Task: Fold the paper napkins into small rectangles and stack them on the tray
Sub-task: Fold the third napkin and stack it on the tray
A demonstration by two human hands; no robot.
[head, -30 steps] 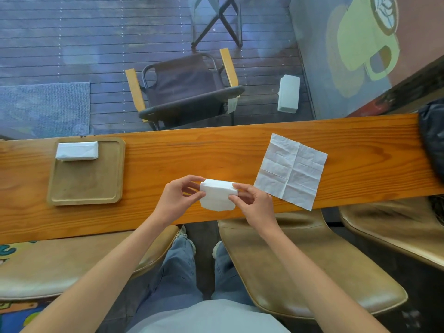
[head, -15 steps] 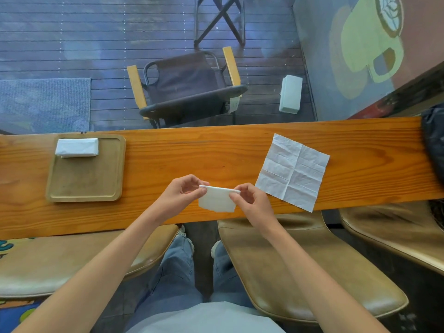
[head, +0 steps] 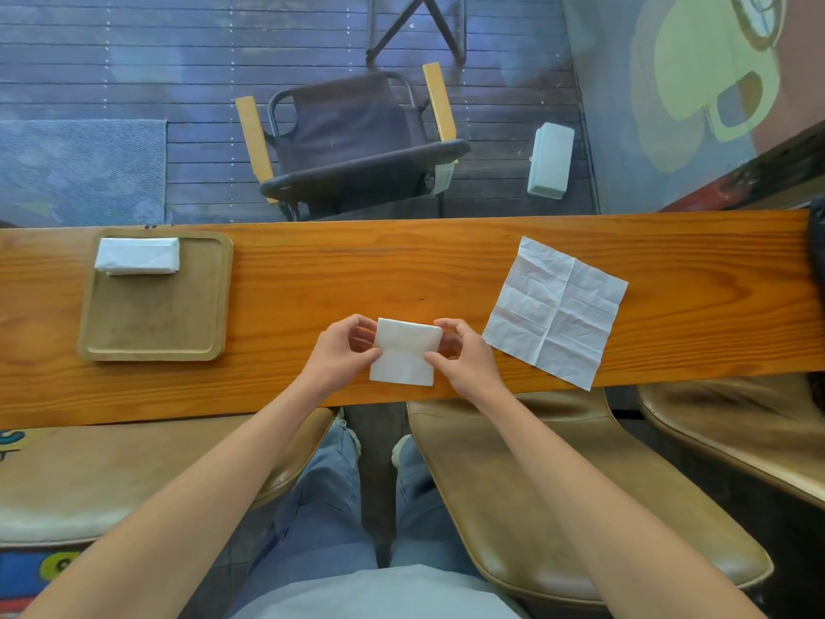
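A partly folded white napkin (head: 405, 352) is held over the near edge of the wooden counter (head: 402, 270). My left hand (head: 341, 350) pinches its left side and my right hand (head: 464, 357) pinches its right side. To the right an unfolded creased napkin (head: 556, 310) lies flat on the counter. At the far left sits a wooden tray (head: 156, 323) with a small stack of folded napkins (head: 137, 256) in its back left corner.
Tan padded stools (head: 558, 484) stand below the counter on both sides of my legs. Beyond the counter, through glass, are a dark chair (head: 352, 140) and a white box (head: 550, 160) on decking. A dark object (head: 819, 247) sits at the counter's right end.
Both hands moved the napkin forward over the counter. It was seen edge-on half a second ago and now faces up, a near-square shape.
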